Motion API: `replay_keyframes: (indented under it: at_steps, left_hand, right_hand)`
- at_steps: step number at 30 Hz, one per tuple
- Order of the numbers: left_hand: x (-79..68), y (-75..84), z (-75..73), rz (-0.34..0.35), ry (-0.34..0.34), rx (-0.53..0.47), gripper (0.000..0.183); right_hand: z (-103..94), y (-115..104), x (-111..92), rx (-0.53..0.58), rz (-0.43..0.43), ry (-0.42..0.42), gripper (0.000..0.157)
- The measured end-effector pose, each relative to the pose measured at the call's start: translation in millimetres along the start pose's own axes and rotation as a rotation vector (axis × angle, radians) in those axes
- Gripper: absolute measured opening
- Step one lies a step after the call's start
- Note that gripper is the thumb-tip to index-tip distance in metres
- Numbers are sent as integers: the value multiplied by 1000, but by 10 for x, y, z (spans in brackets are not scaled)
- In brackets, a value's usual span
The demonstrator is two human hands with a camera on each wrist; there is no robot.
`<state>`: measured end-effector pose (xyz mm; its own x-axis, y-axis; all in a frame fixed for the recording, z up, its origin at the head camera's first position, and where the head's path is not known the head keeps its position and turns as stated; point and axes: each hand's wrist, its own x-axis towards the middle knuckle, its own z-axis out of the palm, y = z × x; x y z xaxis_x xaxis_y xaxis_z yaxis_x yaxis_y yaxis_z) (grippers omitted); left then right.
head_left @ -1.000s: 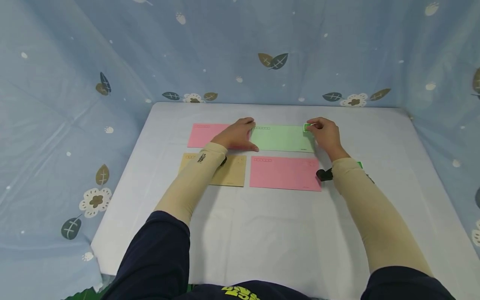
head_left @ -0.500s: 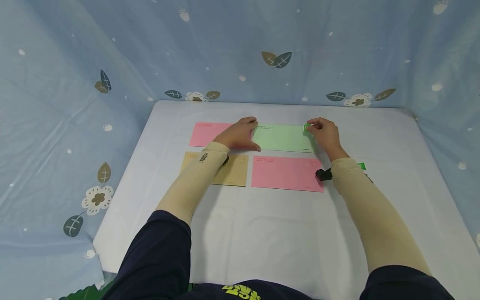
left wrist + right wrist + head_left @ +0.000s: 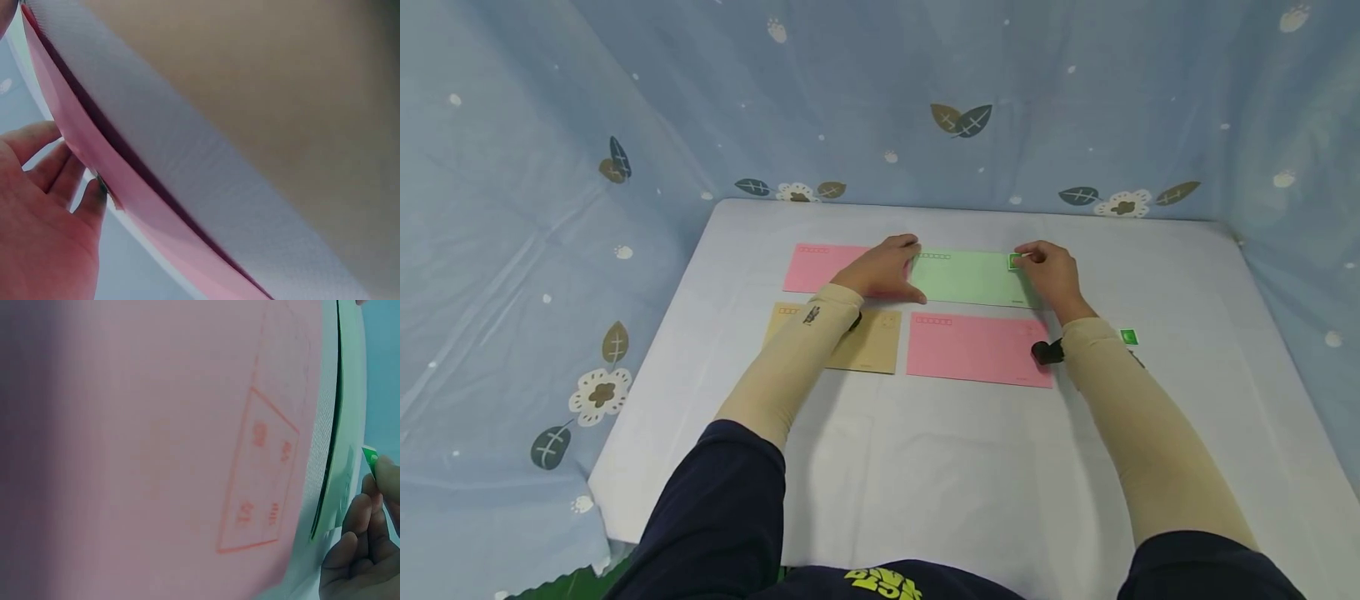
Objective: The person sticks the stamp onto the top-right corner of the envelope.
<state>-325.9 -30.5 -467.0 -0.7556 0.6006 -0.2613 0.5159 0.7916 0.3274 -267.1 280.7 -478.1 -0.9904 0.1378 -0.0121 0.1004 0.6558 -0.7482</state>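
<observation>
My right hand (image 3: 1054, 271) pinches a small green stamp (image 3: 370, 457) between thumb and finger. It is at the top right corner of the light green envelope (image 3: 967, 279), and the right wrist view shows the stamp tilted up from the paper. My left hand (image 3: 882, 269) rests with spread fingers over the right part of the far pink envelope (image 3: 822, 265), its fingertips reaching the green envelope's left edge. In the left wrist view, the fingers touch the pink paper (image 3: 115, 169), with a small dark green patch beside one fingertip.
A second pink envelope (image 3: 973, 350) lies nearer, below the green one. To its left is a tan envelope (image 3: 865, 346), partly under the left forearm. Another green stamp (image 3: 1129, 337) lies right of the right wrist on the white table (image 3: 940, 467). Blue patterned cloth (image 3: 880, 75) hangs behind.
Both hands keep almost the same place and hold. The head view shifts slightly, and the loose green stamp by the right forearm comes fully into sight.
</observation>
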Motion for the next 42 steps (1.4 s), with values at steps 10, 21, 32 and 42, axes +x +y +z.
replay_keyframes:
  at_steps: [10, 21, 32, 42]
  left_hand:
    - [27, 46, -21, 5, 5, 4, 115]
    - [51, 87, -40, 15, -5, 6, 116]
    - [73, 78, -10, 13, -8, 11, 116]
    - [25, 17, -7, -5, -1, 20, 113]
  right_hand:
    - [-26, 7, 36, -39, 28, -22, 31]
    - [-50, 39, 71, -111, -2, -28, 29]
    - [-53, 41, 58, -116, 13, -22, 30]
    - [-64, 30, 37, -82, -21, -29, 28]
